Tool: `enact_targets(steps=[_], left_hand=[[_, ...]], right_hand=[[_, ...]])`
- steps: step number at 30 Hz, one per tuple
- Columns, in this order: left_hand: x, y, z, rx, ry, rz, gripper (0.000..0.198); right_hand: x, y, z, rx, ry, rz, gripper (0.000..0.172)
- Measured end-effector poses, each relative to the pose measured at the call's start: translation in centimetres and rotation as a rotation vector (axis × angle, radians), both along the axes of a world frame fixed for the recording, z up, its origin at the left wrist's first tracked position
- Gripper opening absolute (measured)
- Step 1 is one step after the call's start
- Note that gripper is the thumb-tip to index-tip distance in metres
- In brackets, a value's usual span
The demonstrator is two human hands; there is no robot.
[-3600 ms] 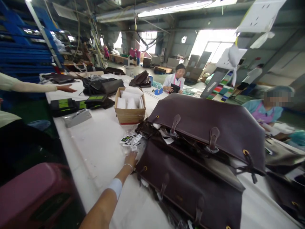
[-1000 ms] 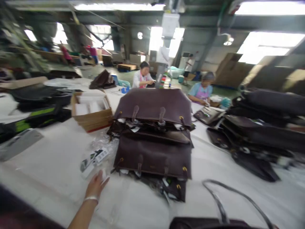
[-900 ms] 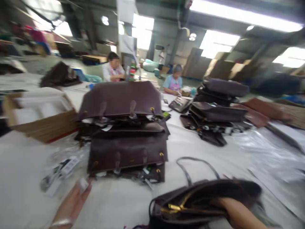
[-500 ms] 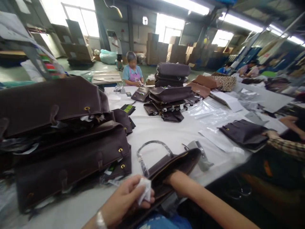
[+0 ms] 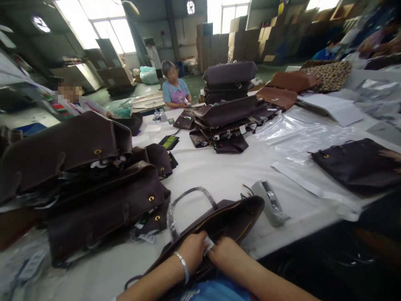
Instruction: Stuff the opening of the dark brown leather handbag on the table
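Observation:
A dark brown handbag (image 5: 250, 215) lies open at the table's front edge, its plastic-wrapped handle (image 5: 171, 217) standing up behind the opening. My left hand (image 5: 194, 250), with a silver bangle at the wrist, is at the bag's mouth, fingers closed on a small white packet (image 5: 208, 245). Close beside it, my right hand (image 5: 223, 253) reaches into the opening and meets the packet's right side; its fingertips are hidden, so its hold is unclear. A grey tape dispenser (image 5: 270, 205) stands just right of the bag.
Stacked brown bags (image 5: 103, 217) fill the left side. Another bag pile (image 5: 228, 113) stands at the back middle, near a seated person (image 5: 176, 90). Clear plastic sheets (image 5: 291, 129) and a flat bag (image 5: 357, 165) touched by another person's hand lie right.
My left hand has moved right and forward with the white packet, to the bag's opening beside my right hand. The view has shifted, and another person now shows at the left.

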State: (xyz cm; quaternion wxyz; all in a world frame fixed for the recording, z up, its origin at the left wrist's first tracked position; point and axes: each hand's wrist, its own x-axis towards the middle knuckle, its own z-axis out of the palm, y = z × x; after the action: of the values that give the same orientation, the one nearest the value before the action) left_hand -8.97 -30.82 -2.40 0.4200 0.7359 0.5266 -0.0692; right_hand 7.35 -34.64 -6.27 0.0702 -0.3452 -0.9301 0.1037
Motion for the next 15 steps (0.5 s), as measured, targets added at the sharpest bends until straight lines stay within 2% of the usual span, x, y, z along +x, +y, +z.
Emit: enact_targets(steps=[4,8,12,15], left_hand=[[0.5,0.2,-2.1,-0.100,-0.009,0.054,0.023],[1.0,0.1,-3.6,-0.066,0.028,0.098,0.032],[1.8,0.1,-3.9,-0.070,0.070,0.075,0.048],[1.8,0.6,-3.3,-0.130,-0.048,0.159,0.052]], right_hand=[[0.9,-0.4,0.4,0.082,0.054,0.070,0.012],[1.8,-0.4,0.6,0.094,0.103,0.132,0.013],[2.6,-0.3,0.4,0.095,0.114,0.179,0.011],[3.0,-0.2,0.6,0.071,0.111,0.191,0.010]])
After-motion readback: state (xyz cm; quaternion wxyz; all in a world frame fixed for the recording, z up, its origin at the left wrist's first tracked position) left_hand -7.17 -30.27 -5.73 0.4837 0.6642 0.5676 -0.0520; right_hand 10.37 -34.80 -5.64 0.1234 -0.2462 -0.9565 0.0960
